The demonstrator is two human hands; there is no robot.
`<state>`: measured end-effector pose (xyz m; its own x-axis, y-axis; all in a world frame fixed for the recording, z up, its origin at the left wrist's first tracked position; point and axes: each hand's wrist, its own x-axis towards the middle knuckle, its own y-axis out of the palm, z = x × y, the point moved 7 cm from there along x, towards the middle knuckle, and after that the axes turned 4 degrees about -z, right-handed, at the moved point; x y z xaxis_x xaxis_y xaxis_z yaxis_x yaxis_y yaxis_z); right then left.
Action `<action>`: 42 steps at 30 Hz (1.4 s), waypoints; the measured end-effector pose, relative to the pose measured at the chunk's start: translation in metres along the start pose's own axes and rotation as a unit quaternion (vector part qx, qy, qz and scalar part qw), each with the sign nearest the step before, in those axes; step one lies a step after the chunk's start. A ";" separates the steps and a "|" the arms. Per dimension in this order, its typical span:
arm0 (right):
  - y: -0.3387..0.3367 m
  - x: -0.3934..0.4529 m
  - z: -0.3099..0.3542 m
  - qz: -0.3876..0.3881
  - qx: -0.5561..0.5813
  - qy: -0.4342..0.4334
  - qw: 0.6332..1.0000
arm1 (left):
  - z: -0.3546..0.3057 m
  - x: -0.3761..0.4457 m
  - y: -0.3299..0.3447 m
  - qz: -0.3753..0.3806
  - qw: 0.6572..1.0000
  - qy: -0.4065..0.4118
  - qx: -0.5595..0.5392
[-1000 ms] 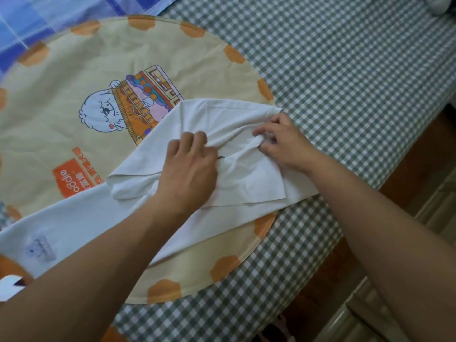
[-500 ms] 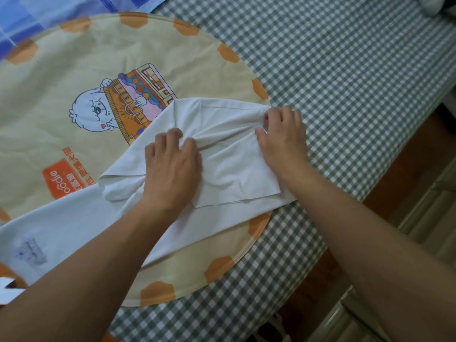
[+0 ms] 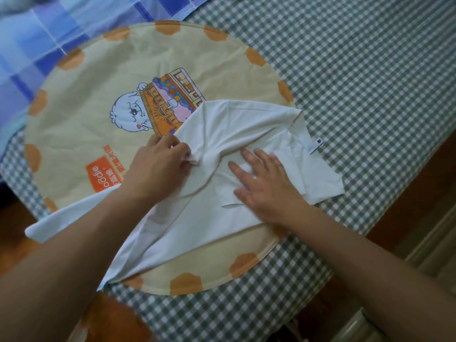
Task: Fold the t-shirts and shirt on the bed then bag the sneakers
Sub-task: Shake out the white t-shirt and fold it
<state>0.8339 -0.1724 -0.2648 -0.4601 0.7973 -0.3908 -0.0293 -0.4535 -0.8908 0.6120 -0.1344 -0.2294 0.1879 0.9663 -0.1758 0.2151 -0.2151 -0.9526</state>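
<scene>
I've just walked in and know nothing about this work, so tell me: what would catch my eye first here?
Probably the white t-shirt, half folded in the middle, with the left hand pinching a bunch of its cloth and the right hand pressing it flat. Under it lies a big round beige mat with orange patches and a cartoon print, spread over a green checked bedsheet.

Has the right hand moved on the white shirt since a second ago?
Yes. The right hand left the collar end near the round mat's edge and lies flat mid-shirt.
</scene>
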 end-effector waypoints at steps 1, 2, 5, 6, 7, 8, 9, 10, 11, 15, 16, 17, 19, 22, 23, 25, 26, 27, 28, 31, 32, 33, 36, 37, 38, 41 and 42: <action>0.005 0.000 0.003 0.019 -0.010 -0.001 1.000 | 0.001 0.001 -0.002 -0.023 1.000 -0.008 -0.018; 0.008 0.002 0.003 0.030 -0.014 0.003 0.999 | 0.004 0.002 -0.004 -0.042 0.997 -0.035 -0.056; 0.003 0.006 0.002 0.040 0.027 0.031 0.998 | 0.014 0.002 -0.025 -0.096 0.962 -0.170 -0.192; -0.007 0.004 0.003 0.019 0.089 0.055 0.994 | 0.011 -0.002 -0.040 -0.132 0.947 -0.190 -0.223; -0.020 0.000 0.002 -0.020 0.189 0.097 0.977 | 0.000 -0.006 -0.059 -0.169 0.938 -0.179 -0.243; -0.036 -0.009 -0.002 -0.076 0.319 0.166 0.930 | -0.022 -0.010 -0.079 -0.195 0.938 -0.139 -0.252; -0.045 -0.023 -0.009 -0.120 0.463 0.252 0.841 | -0.050 -0.015 -0.092 -0.192 0.943 -0.082 -0.258; -0.048 -0.039 -0.013 -0.136 0.603 0.320 0.718 | -0.081 -0.019 -0.094 -0.154 0.951 -0.019 -0.268; -0.045 -0.055 -0.013 -0.128 0.719 0.355 0.584 | -0.113 -0.025 -0.089 -0.090 0.953 0.039 -0.288; -0.020 -0.116 -0.001 -0.077 0.859 0.419 0.284 | -0.190 -0.073 -0.044 0.157 0.905 0.132 -0.372; -0.008 -0.128 0.003 -0.072 0.857 0.443 0.256 | -0.185 -0.084 -0.035 0.167 0.895 0.105 -0.400; 0.005 -0.136 0.007 -0.064 0.850 0.456 0.255 | -0.172 -0.092 -0.029 0.160 0.885 0.057 -0.433; 0.022 -0.145 0.011 -0.060 0.808 0.485 0.329 | -0.129 -0.108 -0.017 0.088 0.901 -0.031 -0.424; 0.024 -0.147 0.002 -0.145 0.741 0.493 0.432 | -0.060 -0.134 0.003 0.025 0.977 -0.088 -0.194; 0.017 -0.152 -0.003 -0.201 0.719 0.494 0.445 | -0.041 -0.142 0.008 0.027 0.984 -0.110 -0.135; -0.005 -0.173 -0.006 -0.321 0.665 0.499 0.453 | -0.018 -0.154 0.011 0.022 0.988 -0.134 -0.077; -0.013 -0.188 -0.004 -0.369 0.639 0.501 0.452 | -0.012 -0.159 0.013 0.017 0.989 -0.131 -0.061; -0.018 -0.201 -0.002 -0.405 0.620 0.498 0.452 | -0.009 -0.161 0.014 0.010 0.992 -0.116 -0.049; -0.020 -0.213 0.003 -0.425 0.602 0.499 0.456 | -0.010 -0.163 0.014 -0.001 0.995 -0.090 -0.045; 0.004 -0.230 0.008 -0.413 0.582 0.548 0.438 | -0.017 -0.174 0.009 -0.047 0.998 -0.018 -0.044; 0.014 -0.229 0.009 -0.398 0.596 0.564 0.410 | -0.018 -0.180 0.007 -0.054 0.997 -0.004 -0.047; 0.021 -0.226 0.010 -0.388 0.607 0.574 0.390 | -0.018 -0.186 0.005 -0.055 0.997 0.004 -0.052; 0.026 -0.219 0.006 -0.369 0.590 0.579 0.425 | -0.013 -0.200 0.002 -0.050 0.995 0.002 -0.091; 0.024 -0.218 0.005 -0.355 0.573 0.585 0.450 | -0.011 -0.202 0.003 -0.034 0.994 0.000 -0.107; 0.023 -0.218 0.003 -0.332 0.553 0.596 0.479 | -0.010 -0.202 0.007 -0.009 0.993 -0.002 -0.117; 0.003 -0.213 -0.017 -0.267 0.424 0.615 0.609 | -0.004 -0.198 0.018 0.062 0.993 -0.018 -0.097; -0.011 -0.201 -0.029 -0.274 0.378 0.590 0.658 | -0.004 -0.194 0.018 0.071 0.994 -0.018 -0.086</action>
<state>0.9522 -0.3165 -0.1826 0.8012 0.4749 -0.3642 -0.5423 0.3187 -0.7774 0.5835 -0.3263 -0.2116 0.1949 0.9279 -0.3177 0.3502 -0.3684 -0.8612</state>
